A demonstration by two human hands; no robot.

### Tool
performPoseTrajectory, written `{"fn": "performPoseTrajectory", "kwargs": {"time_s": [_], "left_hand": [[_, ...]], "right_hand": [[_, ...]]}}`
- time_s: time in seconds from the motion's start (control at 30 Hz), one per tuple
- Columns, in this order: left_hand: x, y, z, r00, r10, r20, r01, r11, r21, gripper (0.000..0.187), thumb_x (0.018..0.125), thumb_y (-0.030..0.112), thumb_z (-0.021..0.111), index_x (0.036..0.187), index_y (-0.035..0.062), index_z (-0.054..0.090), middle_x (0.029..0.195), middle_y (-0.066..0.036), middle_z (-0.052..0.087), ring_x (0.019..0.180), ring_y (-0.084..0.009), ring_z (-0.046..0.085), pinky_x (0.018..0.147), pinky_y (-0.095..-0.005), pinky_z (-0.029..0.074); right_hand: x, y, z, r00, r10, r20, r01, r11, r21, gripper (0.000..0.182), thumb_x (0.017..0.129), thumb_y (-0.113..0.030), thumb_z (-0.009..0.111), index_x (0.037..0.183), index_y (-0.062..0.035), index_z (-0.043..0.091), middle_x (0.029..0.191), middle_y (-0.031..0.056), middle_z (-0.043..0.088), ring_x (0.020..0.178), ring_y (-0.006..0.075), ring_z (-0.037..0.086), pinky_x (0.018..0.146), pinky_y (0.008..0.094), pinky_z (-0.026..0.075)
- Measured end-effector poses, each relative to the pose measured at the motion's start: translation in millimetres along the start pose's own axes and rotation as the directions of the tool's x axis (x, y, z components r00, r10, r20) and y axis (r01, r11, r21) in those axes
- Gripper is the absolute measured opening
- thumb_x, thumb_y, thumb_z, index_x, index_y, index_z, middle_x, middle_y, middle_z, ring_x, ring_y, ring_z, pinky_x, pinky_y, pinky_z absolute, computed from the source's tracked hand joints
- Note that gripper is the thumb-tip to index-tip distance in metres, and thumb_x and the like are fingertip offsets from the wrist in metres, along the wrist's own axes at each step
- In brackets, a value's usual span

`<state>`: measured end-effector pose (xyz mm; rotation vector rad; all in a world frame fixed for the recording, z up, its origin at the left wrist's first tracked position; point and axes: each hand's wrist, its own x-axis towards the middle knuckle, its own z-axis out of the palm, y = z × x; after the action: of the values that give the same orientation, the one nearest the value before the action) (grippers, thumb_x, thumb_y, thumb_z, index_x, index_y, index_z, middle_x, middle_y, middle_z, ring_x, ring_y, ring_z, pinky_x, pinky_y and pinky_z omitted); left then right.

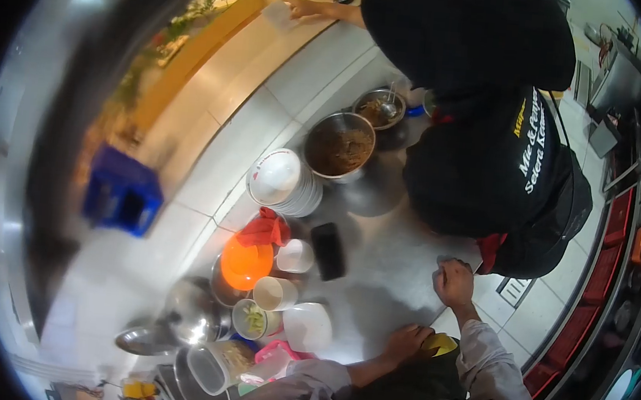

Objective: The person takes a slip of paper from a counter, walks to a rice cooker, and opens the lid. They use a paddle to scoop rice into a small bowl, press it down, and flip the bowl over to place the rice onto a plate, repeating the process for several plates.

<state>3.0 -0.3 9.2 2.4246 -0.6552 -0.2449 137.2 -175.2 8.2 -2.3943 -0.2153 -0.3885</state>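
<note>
My right hand point(454, 282) is closed beside the steel counter's edge, with something small and greyish showing at its fingertips; I cannot make out what it is. The fingers of my left hand point(405, 344) curl at the near end of the steel counter point(387, 263), their undersides hidden. Just beside them, against my dark apron point(402, 398), shows a yellow thing point(440, 344). A white square-sided container point(307, 327) stands to the left of my left hand. Farther up the counter lies a black phone-like slab point(328, 251).
A co-worker in black point(485, 153) stands at the counter, one hand point(307, 8) reaching to the ledge. Stacked bowls point(280, 181), a pot of brown food point(340, 147), an orange bowl point(246, 264) and a tub with green pieces point(255, 319) line the left side. A blue crate point(121, 190) stands beyond.
</note>
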Motion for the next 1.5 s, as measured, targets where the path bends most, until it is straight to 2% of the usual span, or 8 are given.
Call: {"fn": "performPoseTrajectory", "kwargs": {"time_s": [0.13, 0.2, 0.33, 0.4, 0.83, 0.93, 1.13, 1.5], "left_hand": [[-5.0, -11.3, 12.8, 0.999, 0.031, 0.029, -0.034, 0.996, 0.081, 0.048, 0.076, 0.048, 0.077, 0.108, 0.0149, 0.062, 0.089, -0.006, 0.061, 0.08, -0.0244, 0.063, 0.069, -0.0376, 0.053], [-1.4, -8.8, 12.2, 0.995, 0.073, -0.073, -0.064, 0.99, 0.122, 0.013, 0.089, 0.018, 0.061, 0.102, 0.0211, 0.063, 0.083, 0.001, 0.061, 0.075, -0.017, 0.064, 0.063, -0.0304, 0.054], [-3.8, -14.7, 21.6, 0.988, 0.095, -0.12, -0.082, 0.991, 0.104, 0.013, 0.089, 0.02, 0.062, 0.102, 0.0205, 0.063, 0.083, 0.001, 0.061, 0.076, -0.0166, 0.063, 0.065, -0.0299, 0.054], [-5.2, -15.6, 21.5, 0.998, 0.067, -0.019, -0.066, 0.995, 0.07, 0.048, 0.078, 0.049, 0.075, 0.109, 0.0156, 0.06, 0.089, -0.003, 0.061, 0.085, -0.0221, 0.062, 0.074, -0.0362, 0.053], [-4.1, -4.3, 21.8, 0.977, -0.067, -0.2, 0.075, 0.997, 0.033, 0.05, 0.076, 0.049, 0.076, 0.111, 0.0174, 0.06, 0.091, -0.005, 0.063, 0.087, -0.0257, 0.065, 0.075, -0.0384, 0.055], [0.8, -0.9, 16.8, 0.974, -0.114, -0.194, 0.104, 0.993, -0.061, 0.036, 0.081, 0.039, 0.07, 0.106, 0.0137, 0.061, 0.091, -0.011, 0.066, 0.084, -0.031, 0.067, 0.072, -0.0457, 0.055], [-3.5, 7.9, -12.8, 0.996, -0.093, 0.005, 0.092, 0.981, -0.171, 0.055, 0.074, 0.047, 0.076, 0.11, 0.0098, 0.059, 0.092, -0.013, 0.066, 0.089, -0.0333, 0.065, 0.076, -0.0461, 0.053], [-7.1, 10.1, 7.2, 0.976, -0.094, -0.196, 0.057, 0.981, -0.186, 0.051, 0.068, 0.045, 0.076, 0.104, 0.0116, 0.061, 0.081, -0.01, 0.068, 0.08, -0.0342, 0.066, 0.068, -0.0484, 0.052]], "right_hand": [[1.2, -1.4, -3.2, 1.0, 0.007, 0.02, -0.006, 1.0, -0.02, 0.02, 0.075, -0.009, 0.062, 0.095, -0.005, 0.064, 0.088, 0.0125, 0.064, 0.086, 0.034, 0.062, 0.08, 0.0454, 0.048], [-0.5, 0.5, -0.3, 1.0, 0.018, 0.015, -0.018, 1.0, -0.024, 0.02, 0.075, -0.009, 0.062, 0.095, -0.0049, 0.064, 0.088, 0.0125, 0.064, 0.086, 0.0339, 0.062, 0.08, 0.0453, 0.047], [-1.7, 2.4, 0.6, 1.0, 0.024, 0.016, -0.025, 1.0, 0.014, 0.02, 0.076, -0.009, 0.061, 0.095, -0.0047, 0.065, 0.088, 0.0123, 0.064, 0.086, 0.0338, 0.062, 0.081, 0.0453, 0.047], [-4.2, 2.2, 2.2, 0.999, 0.031, 0.02, -0.032, 0.999, 0.013, 0.019, 0.076, -0.01, 0.061, 0.095, -0.0046, 0.065, 0.088, 0.0126, 0.064, 0.086, 0.0344, 0.062, 0.081, 0.0454, 0.047], [-11.4, 24.4, 19.1, 0.999, -0.05, -0.007, 0.05, 0.999, 0.02, 0.022, 0.081, -0.01, 0.058, 0.1, -0.0018, 0.065, 0.092, 0.0193, 0.065, 0.087, 0.0407, 0.061, 0.081, 0.048, 0.047], [-12.0, 19.4, 18.4, 0.999, -0.033, 0.032, 0.033, 0.999, -0.019, 0.024, 0.084, -0.012, 0.057, 0.104, -0.0003, 0.065, 0.095, 0.0207, 0.065, 0.09, 0.0413, 0.061, 0.083, 0.0478, 0.047], [-14.1, 60.1, 31.4, 0.984, -0.14, 0.107, 0.144, 0.989, -0.03, 0.031, 0.095, -0.019, 0.052, 0.113, 0.0042, 0.062, 0.105, 0.023, 0.064, 0.097, 0.0415, 0.061, 0.091, 0.0463, 0.047], [-9.8, 42.8, 20.1, 0.97, -0.126, 0.208, 0.155, 0.98, -0.128, 0.035, 0.095, -0.024, 0.045, 0.108, 0.0049, 0.059, 0.103, 0.0247, 0.062, 0.095, 0.0402, 0.06, 0.087, 0.0459, 0.048]]}}
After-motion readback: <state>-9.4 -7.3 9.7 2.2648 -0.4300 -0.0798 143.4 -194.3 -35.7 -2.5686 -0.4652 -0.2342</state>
